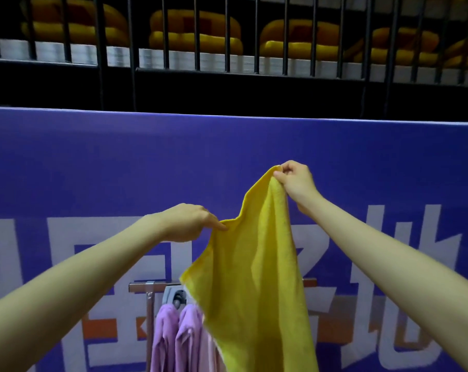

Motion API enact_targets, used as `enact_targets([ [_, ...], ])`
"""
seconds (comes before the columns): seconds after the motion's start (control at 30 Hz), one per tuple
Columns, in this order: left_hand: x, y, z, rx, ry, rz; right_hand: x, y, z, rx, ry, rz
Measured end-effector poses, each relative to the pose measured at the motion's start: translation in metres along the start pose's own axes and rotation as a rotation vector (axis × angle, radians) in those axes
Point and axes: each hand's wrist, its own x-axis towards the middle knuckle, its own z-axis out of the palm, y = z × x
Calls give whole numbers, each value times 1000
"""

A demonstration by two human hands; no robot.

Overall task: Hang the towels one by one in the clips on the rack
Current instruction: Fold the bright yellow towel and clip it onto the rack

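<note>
A yellow towel (257, 269) hangs in the air in front of me, held up by both hands. My right hand (294, 181) pinches its top corner, raised high. My left hand (192, 221) pinches the top edge lower down and to the left. Below, the metal rack (140, 287) shows its top bar and one post. A grey clip (175, 298) on the bar holds a purple towel (173, 339). The yellow towel covers the right part of the rack.
A blue banner (120, 162) with large white characters stands right behind the rack. Above it runs a black barred railing (227, 63) with yellow cushioned seats (195, 30) behind.
</note>
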Motion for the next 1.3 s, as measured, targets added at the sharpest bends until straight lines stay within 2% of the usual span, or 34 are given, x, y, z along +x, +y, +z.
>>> enact_targets([
  [0.07,6,-2,0,132,66,75,2,3,-2,8,-15,0],
  [0.17,13,0,-5,219,279,220,3,9,-7,35,-26,-2],
  [0.3,14,2,-19,328,456,279,1,16,-8,89,-64,14],
  [0.43,15,9,-26,649,325,552,-2,22,-7,105,-88,28],
  [0.5,14,11,-25,655,223,611,-4,25,-5,100,-97,39],
  [0.57,11,13,-23,600,172,558,-8,27,-2,105,-122,47],
  [0.67,11,15,-22,455,235,379,-16,26,2,124,-169,40],
  [0.93,16,12,-34,-17,674,-101,-36,11,-2,187,-286,-31],
  [1.1,24,9,-41,-260,630,-273,-46,12,-2,142,-342,-84],
  [1.3,24,7,-39,-461,558,-360,-54,13,3,210,-354,-66],
])
